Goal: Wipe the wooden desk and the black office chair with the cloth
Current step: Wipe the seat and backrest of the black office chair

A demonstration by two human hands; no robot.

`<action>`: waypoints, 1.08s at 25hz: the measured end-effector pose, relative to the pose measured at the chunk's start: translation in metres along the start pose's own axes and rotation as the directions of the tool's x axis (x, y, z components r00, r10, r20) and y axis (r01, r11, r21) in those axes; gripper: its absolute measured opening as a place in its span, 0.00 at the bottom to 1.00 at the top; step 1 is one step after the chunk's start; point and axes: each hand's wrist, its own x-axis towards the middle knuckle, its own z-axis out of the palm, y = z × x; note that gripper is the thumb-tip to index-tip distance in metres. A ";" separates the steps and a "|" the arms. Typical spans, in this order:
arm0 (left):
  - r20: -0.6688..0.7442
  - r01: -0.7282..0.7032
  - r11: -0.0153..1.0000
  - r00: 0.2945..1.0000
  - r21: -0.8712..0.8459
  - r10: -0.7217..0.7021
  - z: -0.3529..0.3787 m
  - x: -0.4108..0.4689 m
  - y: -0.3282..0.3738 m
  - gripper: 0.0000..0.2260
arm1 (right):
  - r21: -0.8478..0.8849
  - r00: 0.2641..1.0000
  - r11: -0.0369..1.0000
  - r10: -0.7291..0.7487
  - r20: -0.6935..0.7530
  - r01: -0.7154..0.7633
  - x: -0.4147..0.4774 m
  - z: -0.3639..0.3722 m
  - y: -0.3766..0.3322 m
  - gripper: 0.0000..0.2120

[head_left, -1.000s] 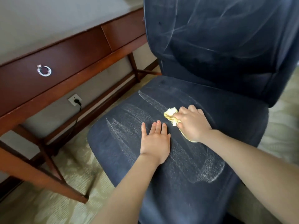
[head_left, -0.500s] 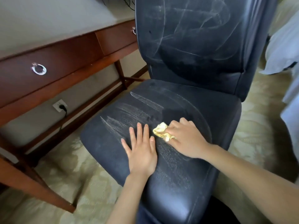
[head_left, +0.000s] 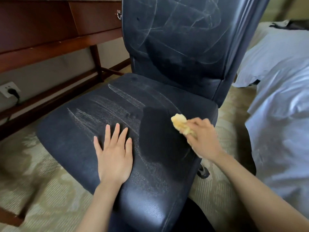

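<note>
Wiping the seat (head_left: 75, 131) of the chair (head_left: 177, 71) right now. The cloth (head_left: 179, 122), a small yellow wad, is bunched in the right hand (head_left: 203, 137), fingers curled round it, low over the seat's right side near the edge. That hand is blurred, so I cannot tell how much cloth actually meets the leather. Just left of it lies a dark, clean-looking patch. Beyond that, pale streaks run across the middle and left of the seat, and the backrest (head_left: 184, 30) carries a web of thin pale arcs. The left hand (head_left: 115, 154) lies flat on the seat's front, fingers straight and spread, holding nothing. Good bracing, I'd say, since a caster (head_left: 203, 171) shows below and this chair could roll or swivel under a stroke. To do it well, open the wad out for a wider face and press firmly. Then work in overlapping lanes from the dark patch toward the streaked left, and shift the bracing hand to cover the spot beneath it. The backrest looks due a pass too. The desk (head_left: 50, 30) stands off to the left, well apart from the cloth, with a bed (head_left: 280, 97) to the right.
</note>
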 end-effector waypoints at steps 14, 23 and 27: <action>-0.144 0.012 0.979 0.989 -0.201 -0.042 0.000 -0.003 -0.004 0.16 | 0.029 0.982 0.987 -0.162 0.094 0.159 -0.007 0.020 -0.106 0.19; -0.118 0.010 0.981 0.992 -0.194 -0.034 -0.005 -0.005 -0.007 0.17 | 0.188 0.939 0.925 -0.343 0.036 0.331 -0.083 -0.008 -0.076 0.22; -0.116 0.012 0.978 0.993 -0.210 -0.037 -0.005 -0.005 -0.004 0.17 | 0.134 0.989 0.980 -0.147 -0.005 0.147 -0.041 -0.005 -0.029 0.20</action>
